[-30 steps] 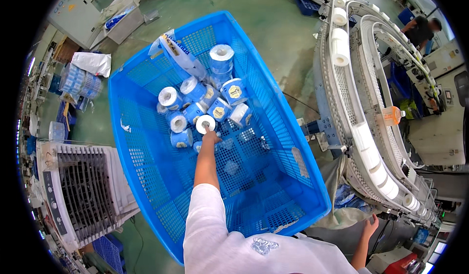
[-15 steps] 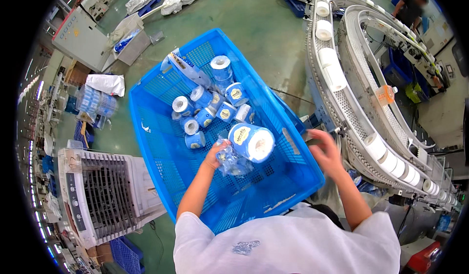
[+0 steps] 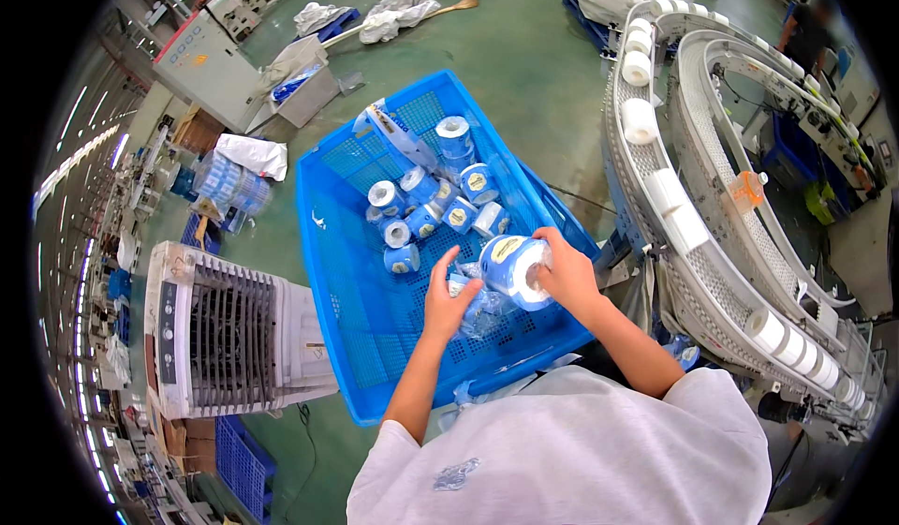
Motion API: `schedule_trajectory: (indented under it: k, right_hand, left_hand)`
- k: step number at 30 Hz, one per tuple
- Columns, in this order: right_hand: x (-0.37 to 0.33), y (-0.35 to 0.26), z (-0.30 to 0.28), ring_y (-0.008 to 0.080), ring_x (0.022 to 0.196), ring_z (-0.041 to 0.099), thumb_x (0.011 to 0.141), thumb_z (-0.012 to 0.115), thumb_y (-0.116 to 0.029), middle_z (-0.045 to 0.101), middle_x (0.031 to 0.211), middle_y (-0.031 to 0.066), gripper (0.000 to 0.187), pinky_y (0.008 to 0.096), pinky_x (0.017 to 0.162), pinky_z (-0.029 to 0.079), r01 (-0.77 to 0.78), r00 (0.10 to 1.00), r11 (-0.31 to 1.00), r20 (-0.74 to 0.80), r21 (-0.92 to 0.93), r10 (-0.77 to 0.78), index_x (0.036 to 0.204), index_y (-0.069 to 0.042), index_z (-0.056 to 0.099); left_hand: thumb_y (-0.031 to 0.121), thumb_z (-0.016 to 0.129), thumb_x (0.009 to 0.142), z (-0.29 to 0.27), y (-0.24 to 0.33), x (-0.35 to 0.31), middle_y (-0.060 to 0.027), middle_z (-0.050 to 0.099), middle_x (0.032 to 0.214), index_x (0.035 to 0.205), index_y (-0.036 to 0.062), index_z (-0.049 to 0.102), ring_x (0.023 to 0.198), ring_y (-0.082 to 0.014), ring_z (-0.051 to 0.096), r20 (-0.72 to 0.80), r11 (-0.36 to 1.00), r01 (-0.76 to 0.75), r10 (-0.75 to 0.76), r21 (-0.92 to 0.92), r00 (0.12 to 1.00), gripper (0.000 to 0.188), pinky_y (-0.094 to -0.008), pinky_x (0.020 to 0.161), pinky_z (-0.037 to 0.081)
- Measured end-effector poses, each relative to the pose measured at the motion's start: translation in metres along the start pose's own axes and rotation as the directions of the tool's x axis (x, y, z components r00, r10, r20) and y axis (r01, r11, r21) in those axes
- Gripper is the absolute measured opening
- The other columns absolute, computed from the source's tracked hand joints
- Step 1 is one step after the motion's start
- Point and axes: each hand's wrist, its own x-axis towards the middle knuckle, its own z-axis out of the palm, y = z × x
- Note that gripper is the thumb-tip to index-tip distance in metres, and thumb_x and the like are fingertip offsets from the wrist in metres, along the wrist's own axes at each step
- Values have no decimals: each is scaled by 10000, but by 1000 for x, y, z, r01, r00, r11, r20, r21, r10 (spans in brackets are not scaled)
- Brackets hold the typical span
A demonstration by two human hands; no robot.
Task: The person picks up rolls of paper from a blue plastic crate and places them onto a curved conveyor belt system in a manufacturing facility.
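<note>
A toilet roll in blue and white wrapping (image 3: 510, 261) is tilted over the near part of a blue plastic basket (image 3: 323, 338), its white end facing right. My right hand (image 3: 569, 277) is closed on that end, fingers over the upper edge. Crumpled clear plastic film (image 3: 482, 317) hangs loose from the roll's left side. Beside the film, my left hand (image 3: 445, 302) has its fingers spread and its thumb toward the plastic; whether it touches cannot be made out. Several smaller blue-wrapped rolls (image 3: 459, 214) lie in the far half of the basket, with a printed plastic wrapper (image 3: 398, 136) behind them.
A curved conveyor (image 3: 646, 164) carrying white rolls runs along the right. At left stands a white air cooler (image 3: 234, 333). A grey bin (image 3: 309, 94) and a control cabinet (image 3: 208, 71) are beyond the basket. Another person (image 3: 807, 33) is at far right.
My right hand has come in from beside the basket and taken hold of the roll's end. My left hand has let go of the film and spread its fingers. The view has shifted.
</note>
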Motion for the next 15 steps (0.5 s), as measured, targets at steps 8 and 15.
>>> schedule_trajectory:
  k: [8,15]
  right_hand:
    - [-10,-12,8,336,662,623,819,546,-144,581,936,197,450,391,542,501,223,971,930,-18,-291,-239,1234,-41,405]
    - [0,11,-15,336,631,617,849,492,-135,619,712,152,137,439,545,469,384,921,899,20,-211,-389,967,-66,496]
  left_hand:
    - [442,644,781,38,49,-12,-198,616,1081,1369,159,369,964,-322,618,25,940,340,-340,-15,940,709,-357,796,479]
    - [245,615,786,25,15,-23,-162,604,1126,1316,149,459,1024,-214,589,193,947,252,-214,-198,958,561,-306,876,440]
